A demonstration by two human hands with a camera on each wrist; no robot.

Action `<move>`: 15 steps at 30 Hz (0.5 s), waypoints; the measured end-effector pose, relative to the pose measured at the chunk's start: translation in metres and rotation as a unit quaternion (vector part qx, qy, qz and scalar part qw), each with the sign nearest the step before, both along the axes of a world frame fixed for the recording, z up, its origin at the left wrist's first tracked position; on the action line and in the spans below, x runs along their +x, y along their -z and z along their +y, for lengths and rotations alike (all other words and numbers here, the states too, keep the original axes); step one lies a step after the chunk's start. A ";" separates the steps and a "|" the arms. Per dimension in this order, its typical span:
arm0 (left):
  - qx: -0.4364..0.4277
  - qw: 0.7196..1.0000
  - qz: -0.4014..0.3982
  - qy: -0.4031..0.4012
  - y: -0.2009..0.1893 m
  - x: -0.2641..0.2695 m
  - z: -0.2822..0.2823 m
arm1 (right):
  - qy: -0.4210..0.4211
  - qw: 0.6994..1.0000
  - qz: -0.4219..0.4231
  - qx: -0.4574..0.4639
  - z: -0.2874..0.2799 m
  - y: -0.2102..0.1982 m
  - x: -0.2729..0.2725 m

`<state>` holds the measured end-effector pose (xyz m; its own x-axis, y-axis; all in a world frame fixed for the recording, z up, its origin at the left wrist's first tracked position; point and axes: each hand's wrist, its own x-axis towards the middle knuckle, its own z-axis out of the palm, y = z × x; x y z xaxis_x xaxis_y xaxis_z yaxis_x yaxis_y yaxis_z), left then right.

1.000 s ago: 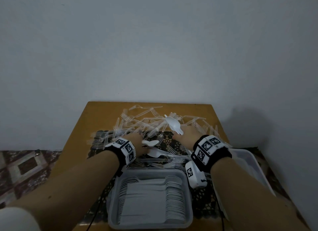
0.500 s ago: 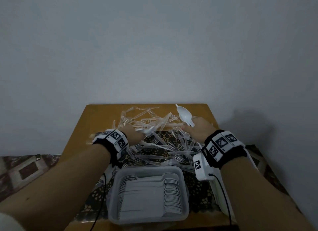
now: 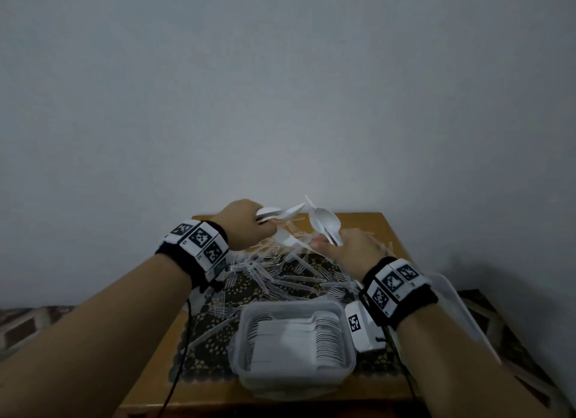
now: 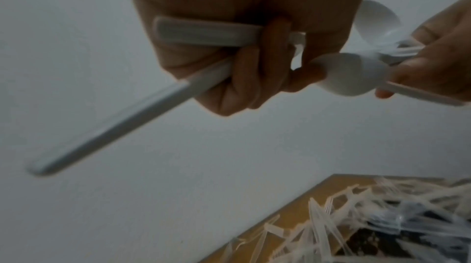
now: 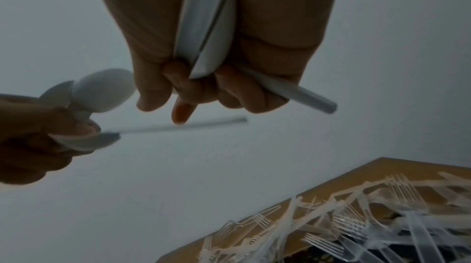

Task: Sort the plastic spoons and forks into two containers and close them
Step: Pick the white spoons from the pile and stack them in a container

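White plastic spoons (image 3: 324, 223), opaque and smooth with oval bowls and flat ribbed handles, are bunched in both hands above the far half of the table (image 3: 378, 223). Left hand (image 3: 246, 227) has its fingers curled round a few spoon handles, bowls pointing right; in the left wrist view one handle sticks out past the palm, another lies across it. Right hand (image 3: 349, 249) clamps its own bundle, fingers wrapped round the handles, bowls up and tilted left. The two hands sit close, bowls nearly touching; cannot tell if they touch.

Clear plastic forks (image 3: 290, 277), thin and see-through with four tines, lie in a loose tangled heap on the table under and in front of the hands. Heap spreads over a dark lacy patterned mat (image 3: 218, 339).

Spoon container (image 3: 293, 377), rectangular translucent plastic with rounded corners, stands open at the near table edge, packed with spoons nested in neat rows. A second translucent plastic piece (image 3: 452, 302), tub or lid, cannot tell, lies at the right edge behind the right wrist.

Table top is orange-brown wood. Plain pale wall (image 3: 280, 90) behind.

No readable writing or brand. Only black-and-white square marker codes on the white blocks of both black wristbands (image 3: 202, 243), and one on the white box under the right wrist (image 3: 358, 327). A thin black cable (image 3: 177, 371) hangs off the near edge.
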<state>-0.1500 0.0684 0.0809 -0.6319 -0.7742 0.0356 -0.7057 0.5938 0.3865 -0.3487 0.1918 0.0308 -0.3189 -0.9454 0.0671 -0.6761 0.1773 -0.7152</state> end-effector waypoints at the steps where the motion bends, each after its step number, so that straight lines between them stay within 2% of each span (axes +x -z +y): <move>1: -0.010 1.000 0.015 0.007 -0.004 0.005 0.007 | -0.005 1.000 0.020 0.003 0.007 -0.003 0.005; 3: -0.023 0.999 0.042 0.020 -0.010 0.014 0.021 | -0.020 1.000 0.013 -0.002 0.021 -0.006 0.015; 6: -0.040 0.995 0.080 0.034 -0.015 0.029 0.041 | -0.051 0.996 -0.064 -0.028 0.045 -0.004 0.030; 10: -0.039 0.977 0.209 0.027 -0.022 0.042 0.071 | -0.051 0.987 -0.118 -0.097 0.074 -0.005 0.052; 12: 0.022 0.954 0.297 0.010 -0.024 0.046 0.091 | -0.034 0.981 -0.143 -0.123 0.085 -0.006 0.063; 15: 0.159 0.892 0.424 -0.006 -0.020 0.045 0.116 | 0.025 0.971 -0.187 -0.147 0.099 -0.014 0.088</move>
